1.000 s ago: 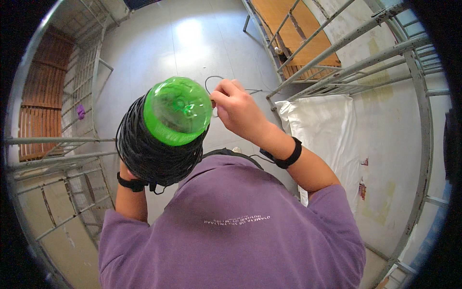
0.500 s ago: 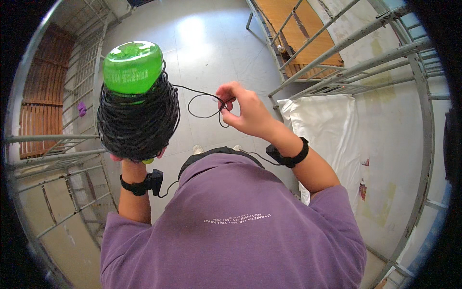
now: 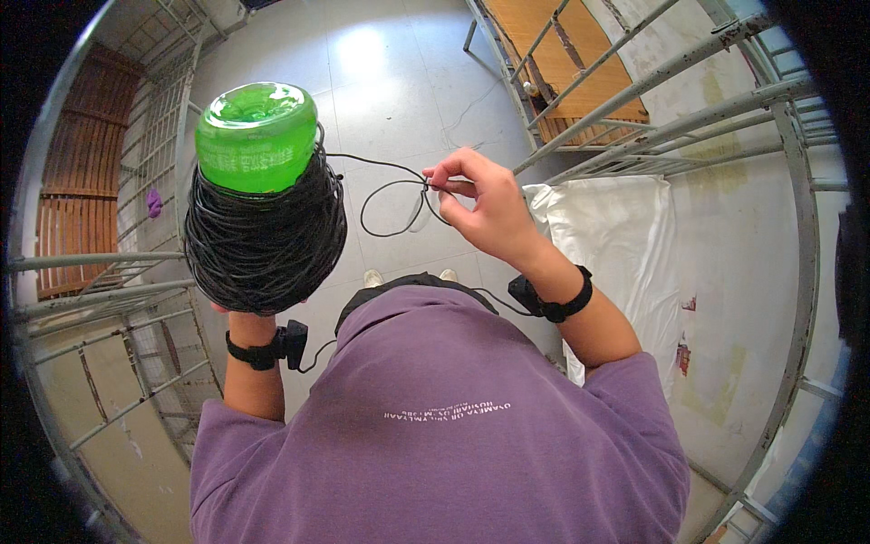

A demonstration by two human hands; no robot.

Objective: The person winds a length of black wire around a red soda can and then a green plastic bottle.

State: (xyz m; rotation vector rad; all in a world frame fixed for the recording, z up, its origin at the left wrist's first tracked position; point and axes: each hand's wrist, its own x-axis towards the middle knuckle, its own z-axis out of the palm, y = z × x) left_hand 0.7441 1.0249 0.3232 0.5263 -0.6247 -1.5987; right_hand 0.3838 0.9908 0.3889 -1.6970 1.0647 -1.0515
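Note:
A green plastic bottle [image 3: 256, 140], base toward me, has a thick bundle of thin black cord [image 3: 265, 240] wound around its body. My left hand [image 3: 246, 320] holds it up from below; the bundle hides nearly all of its fingers. From the bundle's upper right side a strand of cord runs across to my right hand [image 3: 489, 201]. There, thumb and index finger pinch the cord. A loose loop of cord [image 3: 364, 210] hangs beside the pinch, between the bottle and my right hand.
Metal bunk frames [image 3: 149, 258] stand on the left, one with brown wooden slats [image 3: 77, 222]. At right are another bunk frame [image 3: 652, 77] with an orange-brown board [image 3: 594, 45] and a white sheet [image 3: 612, 245]. The tiled floor [image 3: 399, 100] stretches ahead; my shoes show below.
My right hand has moved to the right, drawing the cord with it, and the loop looks wider. The bottle has tilted and shifted slightly lower in view.

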